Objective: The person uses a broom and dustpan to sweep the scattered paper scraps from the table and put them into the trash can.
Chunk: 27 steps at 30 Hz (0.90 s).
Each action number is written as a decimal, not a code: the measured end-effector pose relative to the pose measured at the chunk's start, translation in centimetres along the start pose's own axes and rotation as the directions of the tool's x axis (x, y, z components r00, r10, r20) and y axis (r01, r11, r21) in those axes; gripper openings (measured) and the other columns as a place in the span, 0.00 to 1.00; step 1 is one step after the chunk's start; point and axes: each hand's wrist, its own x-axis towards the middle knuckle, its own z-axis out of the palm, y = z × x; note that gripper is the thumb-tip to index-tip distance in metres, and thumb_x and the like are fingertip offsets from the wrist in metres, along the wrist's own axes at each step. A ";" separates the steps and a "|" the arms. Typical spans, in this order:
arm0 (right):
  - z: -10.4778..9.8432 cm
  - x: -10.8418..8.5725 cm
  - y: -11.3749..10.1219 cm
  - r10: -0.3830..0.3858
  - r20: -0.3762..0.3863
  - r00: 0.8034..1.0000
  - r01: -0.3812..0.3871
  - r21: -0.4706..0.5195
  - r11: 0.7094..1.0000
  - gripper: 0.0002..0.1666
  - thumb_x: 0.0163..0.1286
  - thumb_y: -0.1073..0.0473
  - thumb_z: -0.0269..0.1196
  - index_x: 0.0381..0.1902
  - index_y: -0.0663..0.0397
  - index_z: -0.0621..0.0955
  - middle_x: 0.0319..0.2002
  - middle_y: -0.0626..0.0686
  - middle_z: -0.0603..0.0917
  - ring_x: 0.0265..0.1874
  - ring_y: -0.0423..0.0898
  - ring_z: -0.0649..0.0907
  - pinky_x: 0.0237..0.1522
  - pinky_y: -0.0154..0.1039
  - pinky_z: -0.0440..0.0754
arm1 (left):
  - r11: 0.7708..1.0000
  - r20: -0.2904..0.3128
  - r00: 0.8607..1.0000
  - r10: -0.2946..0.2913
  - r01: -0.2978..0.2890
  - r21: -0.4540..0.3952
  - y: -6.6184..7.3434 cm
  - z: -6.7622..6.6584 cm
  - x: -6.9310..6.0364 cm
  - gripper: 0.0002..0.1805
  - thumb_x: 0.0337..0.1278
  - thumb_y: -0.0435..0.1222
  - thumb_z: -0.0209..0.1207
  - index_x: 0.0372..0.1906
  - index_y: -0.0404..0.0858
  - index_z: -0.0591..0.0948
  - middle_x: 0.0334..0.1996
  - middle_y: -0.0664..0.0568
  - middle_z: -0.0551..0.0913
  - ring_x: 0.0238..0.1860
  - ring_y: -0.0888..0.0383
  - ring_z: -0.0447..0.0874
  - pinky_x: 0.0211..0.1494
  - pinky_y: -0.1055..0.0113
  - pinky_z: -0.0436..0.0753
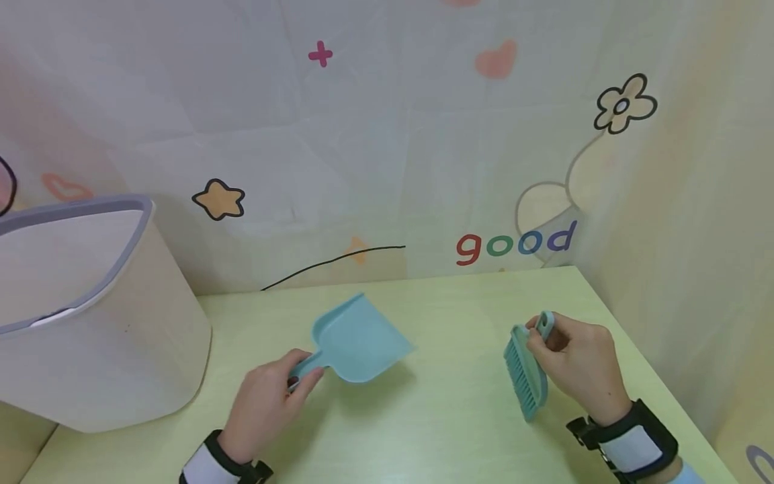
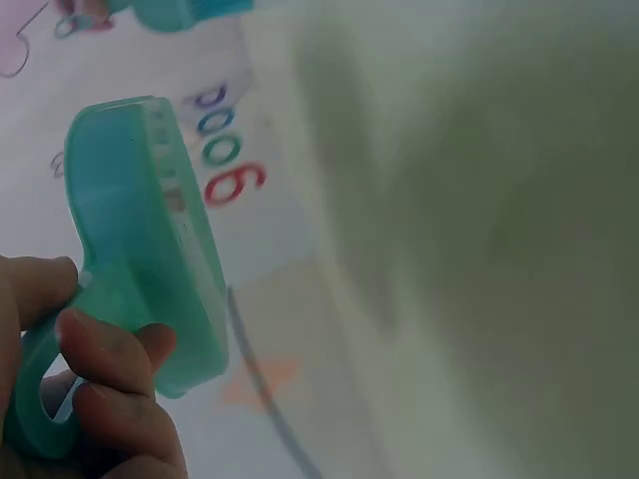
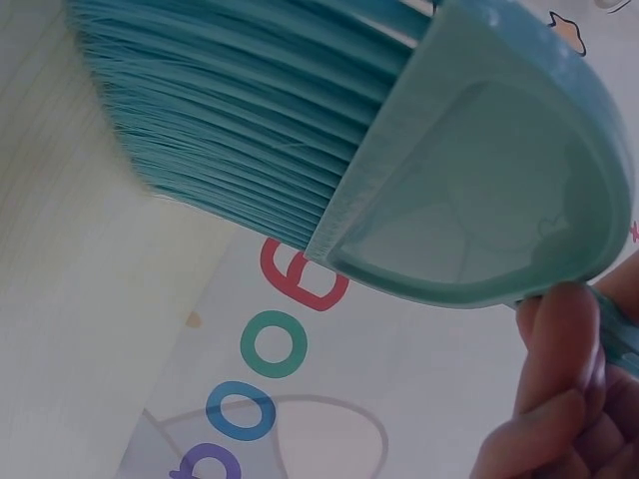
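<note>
A light blue dustpan [image 1: 365, 343] hangs above the middle of the table, its wide lip turned to the right. My left hand [image 1: 266, 400] grips it by the short handle, and the left wrist view has the fingers curled round the handle under the dustpan [image 2: 140, 230]. Over on the right, a small teal hand brush [image 1: 525, 370] is tilted with its bristles facing left and down. Its handle is pinched between the thumb and fingers of my right hand [image 1: 580, 359]. In the right wrist view the brush [image 3: 479, 190] fills the upper part, with the bristles spread out.
A white bin [image 1: 133, 323] with a grey-purple rim stands on the left of the pale yellow-green table [image 1: 447, 430]. Behind the table hangs a printed curtain [image 1: 375, 148] with the word "good", and another curtain side [image 1: 695, 235] borders the right edge.
</note>
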 end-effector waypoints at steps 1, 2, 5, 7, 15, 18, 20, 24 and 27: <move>0.0 0.0 0.0 -0.002 0.001 1.000 0.002 0.002 1.000 0.02 0.59 0.67 0.70 0.30 0.57 0.89 0.15 0.41 0.76 0.16 0.30 0.71 0.19 0.27 0.67 | 0.999 0.038 0.999 -0.021 0.022 -0.024 0.1 0.9 -0.1 0.08 0.66 0.43 0.69 0.44 0.45 0.86 0.20 0.67 0.74 0.20 0.72 0.65 0.25 0.73 0.67; 0.0 0.0 -0.1 -0.002 0.003 1.000 0.002 0.001 1.000 0.02 0.60 0.66 0.69 0.30 0.57 0.89 0.15 0.41 0.76 0.16 0.30 0.72 0.19 0.27 0.67 | 0.998 0.072 0.997 -0.036 0.040 -0.044 0.2 1.6 -0.1 0.08 0.66 0.44 0.68 0.44 0.45 0.85 0.20 0.67 0.74 0.20 0.72 0.66 0.25 0.73 0.67; 0.0 0.0 -0.1 0.006 0.009 1.000 -0.006 -0.002 1.000 0.02 0.59 0.67 0.70 0.31 0.57 0.89 0.15 0.41 0.76 0.16 0.31 0.72 0.19 0.27 0.68 | 0.996 0.147 0.988 -0.055 0.065 -0.065 0.6 3.4 -0.2 0.09 0.67 0.45 0.68 0.44 0.46 0.85 0.19 0.66 0.70 0.21 0.70 0.65 0.27 0.74 0.67; 0.0 0.0 -0.2 0.015 0.012 1.000 -0.015 -0.004 1.000 0.03 0.59 0.67 0.70 0.31 0.56 0.88 0.15 0.41 0.76 0.16 0.31 0.71 0.19 0.27 0.68 | 0.996 0.173 0.984 -0.050 0.061 -0.060 0.8 4.2 -0.1 0.10 0.67 0.45 0.67 0.44 0.45 0.85 0.18 0.65 0.68 0.20 0.70 0.64 0.27 0.74 0.66; -0.1 0.0 -0.2 0.011 0.011 1.000 -0.011 -0.007 1.000 0.05 0.58 0.69 0.71 0.31 0.55 0.88 0.14 0.41 0.75 0.16 0.32 0.71 0.19 0.26 0.68 | 0.998 0.232 0.971 -0.054 0.062 -0.026 1.1 5.2 0.1 0.13 0.69 0.48 0.65 0.48 0.45 0.85 0.17 0.66 0.68 0.20 0.70 0.64 0.27 0.73 0.65; -0.1 0.0 -0.2 0.008 0.013 1.000 -0.008 -0.009 1.000 0.04 0.58 0.69 0.71 0.31 0.55 0.89 0.14 0.41 0.75 0.16 0.31 0.71 0.19 0.26 0.68 | 0.996 0.261 0.963 -0.061 0.077 -0.050 1.1 5.2 0.1 0.15 0.70 0.50 0.64 0.50 0.44 0.85 0.19 0.65 0.71 0.20 0.70 0.65 0.27 0.73 0.66; -0.1 0.0 -0.3 0.007 0.020 1.000 -0.006 -0.014 1.000 0.04 0.58 0.69 0.71 0.31 0.55 0.89 0.14 0.41 0.75 0.16 0.31 0.71 0.20 0.27 0.69 | 0.990 0.299 0.950 -0.087 0.116 -0.081 1.2 5.4 0.0 0.16 0.70 0.50 0.63 0.51 0.44 0.85 0.19 0.64 0.72 0.20 0.69 0.65 0.26 0.73 0.65; 0.1 0.1 -1.1 -0.019 0.035 0.999 0.021 -0.053 0.998 0.05 0.58 0.67 0.73 0.33 0.54 0.90 0.15 0.41 0.76 0.17 0.33 0.71 0.20 0.30 0.69 | 0.939 0.450 0.884 -0.127 0.254 -0.233 1.6 5.7 -0.8 0.20 0.71 0.51 0.63 0.54 0.40 0.82 0.18 0.62 0.69 0.18 0.67 0.66 0.22 0.72 0.65; 0.4 -0.2 -2.3 -0.117 0.010 0.993 0.117 -0.085 0.989 0.09 0.56 0.66 0.75 0.36 0.55 0.90 0.19 0.43 0.82 0.17 0.34 0.75 0.21 0.30 0.73 | 0.862 0.574 0.813 -0.096 0.357 -0.360 2.3 5.9 -1.5 0.22 0.72 0.50 0.61 0.58 0.38 0.79 0.19 0.61 0.71 0.18 0.65 0.69 0.21 0.72 0.66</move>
